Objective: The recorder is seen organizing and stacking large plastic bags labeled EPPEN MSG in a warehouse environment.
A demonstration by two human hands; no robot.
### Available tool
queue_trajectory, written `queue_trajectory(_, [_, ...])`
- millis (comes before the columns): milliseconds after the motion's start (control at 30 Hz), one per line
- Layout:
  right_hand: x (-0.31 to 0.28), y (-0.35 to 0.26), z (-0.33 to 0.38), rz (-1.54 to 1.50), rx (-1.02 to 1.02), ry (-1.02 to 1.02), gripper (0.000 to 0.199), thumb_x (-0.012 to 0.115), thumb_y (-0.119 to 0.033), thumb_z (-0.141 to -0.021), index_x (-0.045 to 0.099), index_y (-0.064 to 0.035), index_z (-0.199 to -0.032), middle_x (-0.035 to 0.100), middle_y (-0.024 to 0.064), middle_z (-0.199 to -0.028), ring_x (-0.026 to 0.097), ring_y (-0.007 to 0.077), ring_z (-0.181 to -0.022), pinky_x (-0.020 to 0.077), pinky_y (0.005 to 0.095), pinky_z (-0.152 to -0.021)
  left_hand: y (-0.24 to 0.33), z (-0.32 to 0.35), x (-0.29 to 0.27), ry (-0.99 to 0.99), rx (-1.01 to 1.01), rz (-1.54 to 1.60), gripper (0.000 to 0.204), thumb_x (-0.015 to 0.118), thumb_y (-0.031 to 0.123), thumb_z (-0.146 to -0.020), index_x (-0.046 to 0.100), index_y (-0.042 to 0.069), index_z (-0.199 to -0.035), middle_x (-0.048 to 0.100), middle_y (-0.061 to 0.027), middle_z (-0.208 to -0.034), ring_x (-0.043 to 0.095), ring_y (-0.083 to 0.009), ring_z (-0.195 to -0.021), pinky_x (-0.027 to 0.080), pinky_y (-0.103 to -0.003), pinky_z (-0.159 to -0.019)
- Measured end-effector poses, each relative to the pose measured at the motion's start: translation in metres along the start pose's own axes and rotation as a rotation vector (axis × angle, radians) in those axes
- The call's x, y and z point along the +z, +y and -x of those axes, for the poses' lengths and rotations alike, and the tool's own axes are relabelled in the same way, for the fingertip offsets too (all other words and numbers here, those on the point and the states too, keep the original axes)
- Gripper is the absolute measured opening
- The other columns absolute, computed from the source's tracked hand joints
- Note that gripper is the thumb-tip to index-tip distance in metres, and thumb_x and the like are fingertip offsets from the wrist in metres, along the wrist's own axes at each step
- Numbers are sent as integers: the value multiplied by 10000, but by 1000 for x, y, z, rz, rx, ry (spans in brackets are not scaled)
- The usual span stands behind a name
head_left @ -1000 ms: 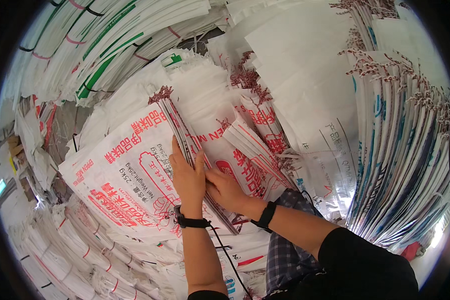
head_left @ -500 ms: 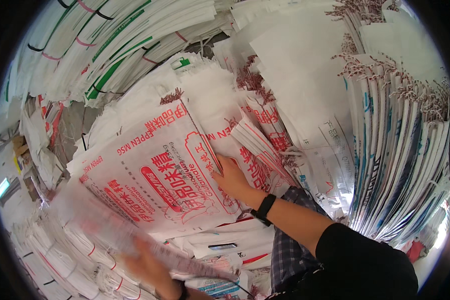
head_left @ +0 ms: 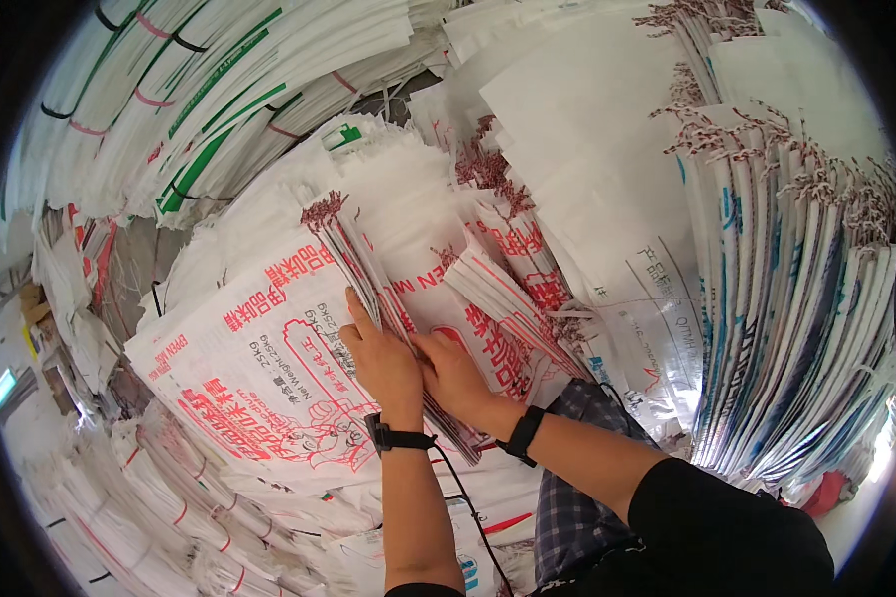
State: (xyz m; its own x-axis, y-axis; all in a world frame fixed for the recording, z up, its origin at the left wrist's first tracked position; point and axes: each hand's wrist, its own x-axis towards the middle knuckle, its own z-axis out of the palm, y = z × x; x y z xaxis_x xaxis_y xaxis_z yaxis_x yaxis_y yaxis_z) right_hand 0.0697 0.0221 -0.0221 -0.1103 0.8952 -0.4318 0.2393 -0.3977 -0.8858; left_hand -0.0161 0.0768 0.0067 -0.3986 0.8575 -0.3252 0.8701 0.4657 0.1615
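A thick stack of white woven sacks with red print (head_left: 269, 368) lies tilted in front of me. My left hand (head_left: 380, 360) rests flat on the top sack, fingers pointing up along the stacked sack edges (head_left: 353, 259). My right hand (head_left: 455, 376) sits beside it, fingers pushed in among those edges, gripping a sack. Both wrists wear black bands. The sack mouths end in frayed red-and-white stitching (head_left: 321, 211).
Bundles of white sacks with green stripes (head_left: 199, 109) are piled at the upper left. A tall stack with blue print (head_left: 796, 298) stands on edge at the right. More folded sacks (head_left: 139, 497) lie below left. A plaid cloth (head_left: 587, 497) covers my lap.
Half a second ago my left hand was swinging a sack down to the lower left. It has come back up beside my right hand on the stack's edges.
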Motion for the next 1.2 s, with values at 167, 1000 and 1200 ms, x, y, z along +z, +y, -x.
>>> queue_trajectory(167, [5,-8,8,-32,-18,-32,339,585,-92,-889,576,-72,-1227,576,180,-1101,600,396,-963,509,462,-764,-11,-5,2,52,65,92,634,537,113,-936,298,148,-1522,475,-159,-1022,589,-335,-800,493,-435,-658])
queue_trajectory(1000, [4,-34,150,-672,1205,-1081,900,488,-735,-864,365,-98,-1488,398,130,-1507,337,361,-1392,318,618,-1067,-13,182,-290,-60,-25,773,397,656,241,-906,556,-73,-1127,680,-185,-848,672,-283,-761,508,-383,-686])
queue_trajectory(1200, [3,-59,199,-308,746,-1202,759,515,-666,-889,452,-101,-1391,497,125,-1320,480,316,-1174,377,518,-1037,-10,244,-374,14,-43,978,366,675,229,-897,576,-33,-1132,696,-152,-915,665,-207,-839,512,-336,-744])
